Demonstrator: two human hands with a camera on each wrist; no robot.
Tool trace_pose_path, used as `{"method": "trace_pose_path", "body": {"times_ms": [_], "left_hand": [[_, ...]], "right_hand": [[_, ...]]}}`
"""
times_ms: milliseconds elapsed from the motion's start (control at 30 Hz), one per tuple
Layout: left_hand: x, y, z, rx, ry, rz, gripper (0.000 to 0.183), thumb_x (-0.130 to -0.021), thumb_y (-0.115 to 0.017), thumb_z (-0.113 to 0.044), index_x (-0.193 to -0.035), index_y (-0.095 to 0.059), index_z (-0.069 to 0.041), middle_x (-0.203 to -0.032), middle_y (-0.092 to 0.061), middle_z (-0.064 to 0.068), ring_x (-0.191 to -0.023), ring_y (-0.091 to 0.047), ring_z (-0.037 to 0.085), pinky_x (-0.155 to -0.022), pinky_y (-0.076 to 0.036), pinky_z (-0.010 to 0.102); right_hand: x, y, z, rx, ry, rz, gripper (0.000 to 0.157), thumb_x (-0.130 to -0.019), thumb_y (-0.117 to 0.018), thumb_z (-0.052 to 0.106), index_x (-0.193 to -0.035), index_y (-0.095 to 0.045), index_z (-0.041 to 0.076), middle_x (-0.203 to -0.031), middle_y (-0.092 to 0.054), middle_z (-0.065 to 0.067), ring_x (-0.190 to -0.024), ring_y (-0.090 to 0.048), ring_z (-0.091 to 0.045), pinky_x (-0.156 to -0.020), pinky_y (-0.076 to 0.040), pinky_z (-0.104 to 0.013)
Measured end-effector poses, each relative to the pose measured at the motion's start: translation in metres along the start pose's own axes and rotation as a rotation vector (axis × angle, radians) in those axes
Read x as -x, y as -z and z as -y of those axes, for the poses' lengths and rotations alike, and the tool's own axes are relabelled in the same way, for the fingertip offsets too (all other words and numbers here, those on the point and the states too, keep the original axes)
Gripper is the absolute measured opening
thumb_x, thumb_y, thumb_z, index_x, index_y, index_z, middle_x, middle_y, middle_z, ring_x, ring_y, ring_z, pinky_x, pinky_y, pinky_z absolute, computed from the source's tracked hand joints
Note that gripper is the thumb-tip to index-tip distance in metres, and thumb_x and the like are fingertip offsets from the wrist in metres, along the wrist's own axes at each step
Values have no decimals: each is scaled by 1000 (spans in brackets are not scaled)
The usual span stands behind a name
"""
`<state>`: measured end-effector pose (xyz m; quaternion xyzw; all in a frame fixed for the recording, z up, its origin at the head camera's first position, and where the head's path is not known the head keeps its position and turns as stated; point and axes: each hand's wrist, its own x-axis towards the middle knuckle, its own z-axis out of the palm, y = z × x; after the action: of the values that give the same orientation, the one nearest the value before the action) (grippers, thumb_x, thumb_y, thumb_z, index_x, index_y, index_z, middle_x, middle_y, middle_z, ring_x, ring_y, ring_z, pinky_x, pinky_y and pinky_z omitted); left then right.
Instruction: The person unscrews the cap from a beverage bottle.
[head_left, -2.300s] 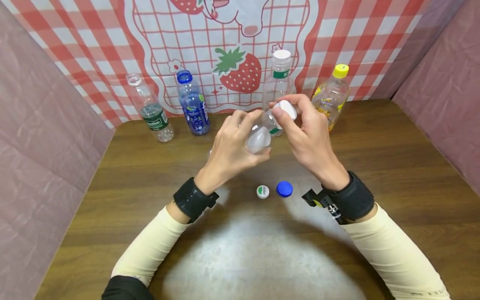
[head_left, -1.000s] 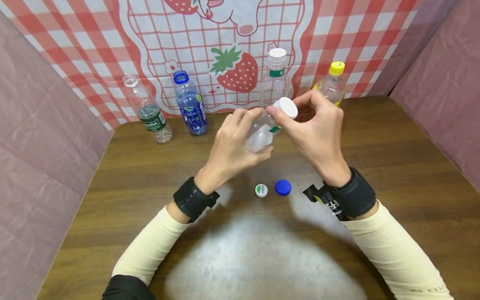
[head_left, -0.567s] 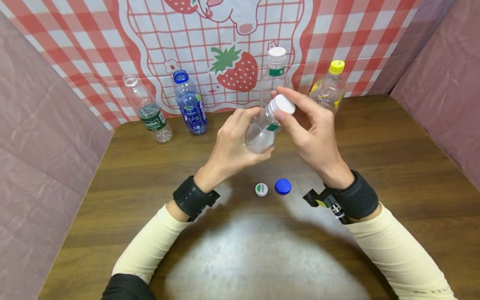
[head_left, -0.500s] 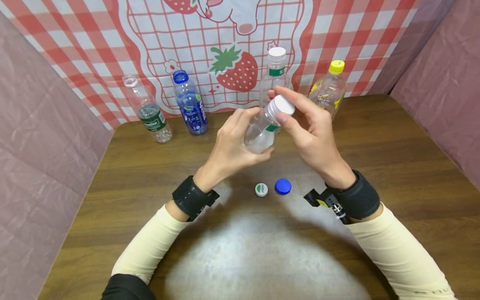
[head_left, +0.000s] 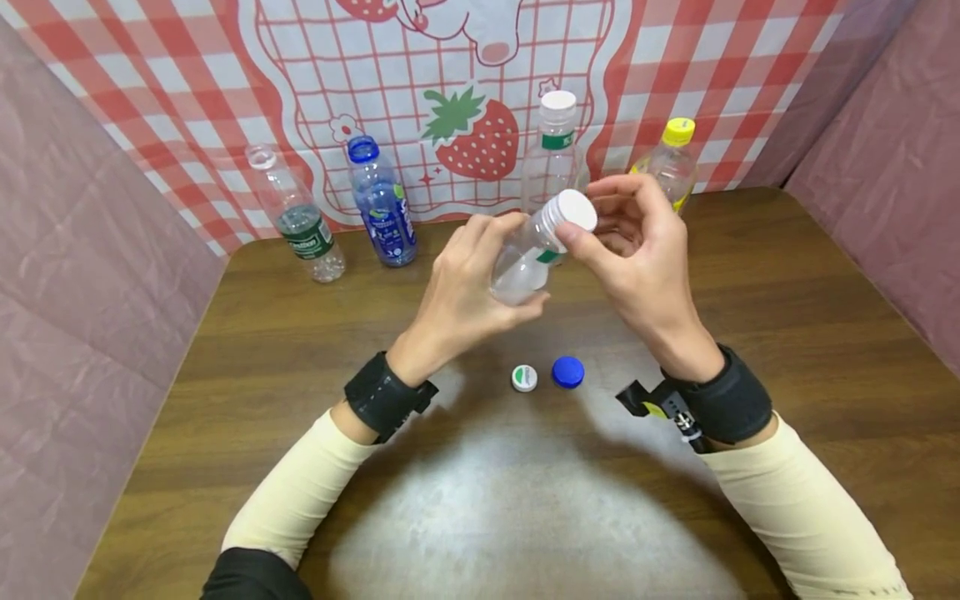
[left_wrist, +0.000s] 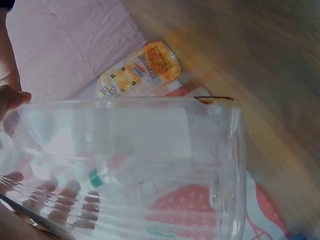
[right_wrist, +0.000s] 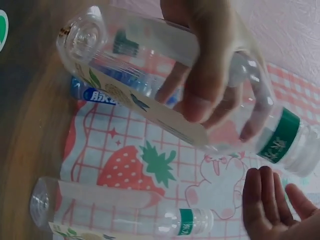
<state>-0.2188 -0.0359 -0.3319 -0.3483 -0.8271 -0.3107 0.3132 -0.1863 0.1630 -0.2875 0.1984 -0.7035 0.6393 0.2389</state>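
My left hand [head_left: 468, 283] grips a clear plastic bottle [head_left: 516, 268] by its body, above the table and tilted so its top points up to the right. A white cap [head_left: 579, 210] sits on the bottle's neck, next to a green band. Beside the cap is my right hand [head_left: 651, 258], its thumb near the cap's lower edge and its fingers loosely bent away from it. In the right wrist view, the fingers of the right hand [right_wrist: 275, 210] stand apart from the bottle neck. The left wrist view shows the bottle [left_wrist: 135, 135] close up.
A white-and-green cap [head_left: 524, 378] and a blue cap [head_left: 567, 372] lie on the wooden table [head_left: 262, 400]. Along the back stand an uncapped green-labelled bottle [head_left: 307, 233], an uncapped blue bottle [head_left: 387, 221], a white-capped clear bottle [head_left: 551, 167] and a yellow-capped bottle [head_left: 675, 171].
My right hand's fingers have come off the cap and moved to the right, after touching it half a second ago. The left hand keeps its grip on the bottle, almost unmoved.
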Motion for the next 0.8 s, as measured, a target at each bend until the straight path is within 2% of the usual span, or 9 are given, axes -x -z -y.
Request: {"method": "trace_pose_path", "body": {"times_ms": [67, 167, 333, 433, 600, 700, 800], "left_hand": [[-1, 1, 0, -31, -3, 1, 78, -69, -91, -39, -135, -57, -13, -115, -63, 6, -99, -61, 23, -85, -52, 34], [-1, 1, -1, -61, -6, 14, 77, -70, -90, -39, -135, -57, -14, -114, -63, 7, -99, -61, 25, -83, -52, 35], [1, 0, -2, -68, 4, 29, 77, -71, -89, -39, -135, -56, -13, -116, -64, 7, -101, -61, 26, -85, -53, 36], [2, 1, -1, -66, 16, 23, 78, -70, -90, -38, -135, -56, -13, -117, -64, 7, -101, -61, 26, -86, -53, 36], [4, 1, 1, -11, 32, 29, 80, -68, -92, -37, -135, -56, -12, -116, -64, 7, -100, -61, 22, -87, -54, 34], [5, -1, 2, 33, 42, 42, 81, -68, -92, -36, -135, -55, -11, -116, -64, 7, -101, -61, 20, -88, -55, 32], [6, -1, 2, 53, 50, 46, 81, -68, -92, -35, -135, -55, -11, -116, -64, 7, -102, -62, 19, -88, -55, 32]], "right_hand": [[-1, 1, 2, 71, -22, -54, 31, -84, -82, 15, -110, -66, 8, -94, -68, 1, -82, -65, -10, -71, -56, -16], [-3, 0, 4, 132, -23, -103, 27, -81, -86, 12, -99, -68, 6, -86, -67, 4, -73, -63, -7, -64, -54, -15], [-1, -4, 5, 193, 25, -121, 28, -80, -87, 9, -102, -73, -1, -89, -68, 7, -75, -63, -6, -67, -52, -15], [0, -4, 6, 170, 49, -73, 30, -83, -84, 5, -111, -76, -1, -98, -73, 1, -85, -68, -8, -75, -56, -16], [0, 1, 6, 55, 92, 73, 37, -89, -73, -7, -126, -71, -4, -122, -73, -14, -107, -70, -14, -89, -58, -20], [-2, 6, 4, -47, 105, 170, 41, -91, -67, -12, -131, -66, -7, -133, -70, -14, -118, -66, -17, -95, -57, -21], [-4, 9, 3, -133, 113, 243, 42, -93, -65, -11, -134, -62, -10, -138, -68, -12, -123, -64, -19, -98, -55, -23]]}}
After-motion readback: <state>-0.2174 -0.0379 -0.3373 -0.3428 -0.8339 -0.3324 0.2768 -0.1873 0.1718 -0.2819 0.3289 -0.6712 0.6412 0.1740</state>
